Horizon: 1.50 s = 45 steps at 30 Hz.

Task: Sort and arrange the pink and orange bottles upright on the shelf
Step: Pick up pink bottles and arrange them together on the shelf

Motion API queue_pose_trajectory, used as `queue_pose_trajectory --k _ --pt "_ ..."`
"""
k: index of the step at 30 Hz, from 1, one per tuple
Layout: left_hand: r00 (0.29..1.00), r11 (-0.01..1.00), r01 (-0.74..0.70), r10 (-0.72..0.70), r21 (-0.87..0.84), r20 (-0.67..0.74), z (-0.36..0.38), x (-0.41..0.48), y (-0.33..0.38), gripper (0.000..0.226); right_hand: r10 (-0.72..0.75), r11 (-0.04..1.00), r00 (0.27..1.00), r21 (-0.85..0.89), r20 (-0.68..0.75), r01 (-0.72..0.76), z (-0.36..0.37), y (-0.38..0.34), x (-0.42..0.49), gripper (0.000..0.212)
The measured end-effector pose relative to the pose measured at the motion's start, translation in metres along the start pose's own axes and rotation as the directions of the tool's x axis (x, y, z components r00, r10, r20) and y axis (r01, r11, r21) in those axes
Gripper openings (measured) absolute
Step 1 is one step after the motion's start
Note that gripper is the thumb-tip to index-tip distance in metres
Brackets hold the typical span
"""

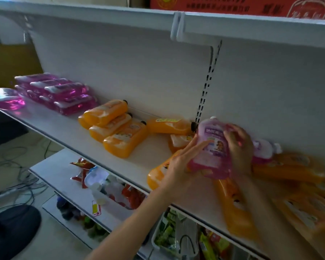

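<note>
Both of my hands hold one pink bottle (211,147) with a purple label, lifted above the white shelf (64,128). My left hand (182,162) grips its lower left side. My right hand (238,145) wraps its right side. A stack of pink bottles (54,92) lies flat at the shelf's left, with one more pink bottle (7,99) at the far left end. Three orange bottles (114,126) lie side by side in the middle, another orange bottle (168,125) behind them. Several orange bottles (289,184) lie jumbled at the right, with a pink one (265,147) behind my right hand.
An upper shelf (251,29) overhangs, carrying a red carton (242,6). Lower shelves hold snack packets (105,184) and a basket of green packs (169,235). Cables lie on the floor (17,175) at the left.
</note>
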<state>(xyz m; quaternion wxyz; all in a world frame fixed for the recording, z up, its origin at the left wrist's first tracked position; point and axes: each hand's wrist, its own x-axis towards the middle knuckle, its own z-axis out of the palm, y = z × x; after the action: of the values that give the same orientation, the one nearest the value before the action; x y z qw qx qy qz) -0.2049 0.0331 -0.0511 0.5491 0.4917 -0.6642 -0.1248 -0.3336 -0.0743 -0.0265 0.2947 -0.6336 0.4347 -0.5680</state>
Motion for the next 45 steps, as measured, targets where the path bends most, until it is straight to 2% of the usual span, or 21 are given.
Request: queue_pose_trajectory --k 2,3,5,6,8,11,13,16,20,23,27,30,35,38,41,45 --pt "0.999 0.998 0.004 -0.006 -0.056 -0.039 -0.013 0.002 0.002 0.064 -0.005 1.0 0.998 0.03 0.062 0.003 0.01 -0.014 0.004 0.048" --pt "0.998 0.998 0.007 -0.01 -0.062 -0.063 -0.026 0.003 0.0 0.065 -0.012 0.998 0.994 0.055 0.104 0.006 0.021 -0.025 0.006 0.04" --pt "0.994 1.0 -0.024 0.022 -0.016 -0.109 -0.046 0.006 -0.001 0.067 -0.055 0.994 0.979 0.104 0.199 0.034 0.038 -0.047 0.009 0.01" --pt "0.989 0.999 -0.04 0.043 0.02 -0.139 -0.061 0.008 -0.005 0.068 -0.073 0.991 0.966 0.13 0.247 0.042 0.052 -0.059 0.009 0.008" --pt "0.98 0.997 -0.055 0.065 0.062 -0.187 -0.094 0.011 -0.017 0.066 -0.047 0.982 0.935 0.188 0.352 -0.021 0.088 -0.073 0.01 0.009" --pt "0.963 0.999 0.039 -0.032 0.018 -0.268 -0.151 0.013 -0.045 0.076 -0.036 0.956 0.866 0.269 0.499 -0.116 0.152 -0.091 0.004 0.032" --pt "0.952 0.994 0.109 -0.112 -0.025 -0.286 -0.192 0.011 -0.07 0.088 -0.051 0.952 0.862 0.285 0.504 -0.11 0.198 -0.102 -0.001 0.041" --pt "0.946 0.992 0.127 -0.116 0.02 -0.302 -0.262 0.008 -0.11 0.081 -0.053 0.952 0.856 0.284 0.514 -0.112 0.271 -0.124 -0.006 0.062" --pt "0.92 0.969 0.248 -0.227 0.025 -0.32 -0.346 0.007 -0.174 0.082 -0.084 0.963 0.842 0.262 0.533 -0.069 0.366 -0.145 -0.015 0.06" --pt "0.93 0.955 0.284 -0.252 0.088 -0.266 -0.391 0.005 -0.208 0.08 -0.055 0.97 0.856 0.231 0.515 -0.077 0.418 -0.143 -0.021 0.064" --pt "0.923 0.938 0.341 -0.322 0.058 -0.21 -0.422 0.0 -0.234 0.075 0.016 0.98 0.838 0.159 0.546 -0.122 0.458 -0.137 -0.03 0.076" --pt "0.928 0.94 0.333 -0.313 0.071 -0.202 -0.439 0.005 -0.251 0.07 0.019 0.98 0.829 0.154 0.56 -0.126 0.482 -0.141 -0.026 0.077" --pt "0.918 0.949 0.303 -0.265 0.092 -0.294 -0.48 0.032 -0.261 0.052 -0.007 0.988 0.838 0.131 0.546 -0.077 0.519 -0.164 -0.006 0.073" --pt "0.89 0.934 0.353 -0.318 0.052 -0.325 -0.51 0.062 -0.268 0.052 -0.003 0.988 0.811 0.125 0.586 -0.087 0.545 -0.181 0.016 0.076" --pt "0.907 0.93 0.336 -0.276 0.151 -0.319 -0.526 0.083 -0.281 0.056 0.028 0.997 0.785 0.043 0.619 -0.07 0.574 -0.181 0.039 0.08" --pt "0.881 0.864 0.437 -0.355 0.249 -0.312 -0.533 0.097 -0.313 0.06 0.126 0.989 0.787 -0.135 0.604 -0.055 0.608 -0.157 0.063 0.079"
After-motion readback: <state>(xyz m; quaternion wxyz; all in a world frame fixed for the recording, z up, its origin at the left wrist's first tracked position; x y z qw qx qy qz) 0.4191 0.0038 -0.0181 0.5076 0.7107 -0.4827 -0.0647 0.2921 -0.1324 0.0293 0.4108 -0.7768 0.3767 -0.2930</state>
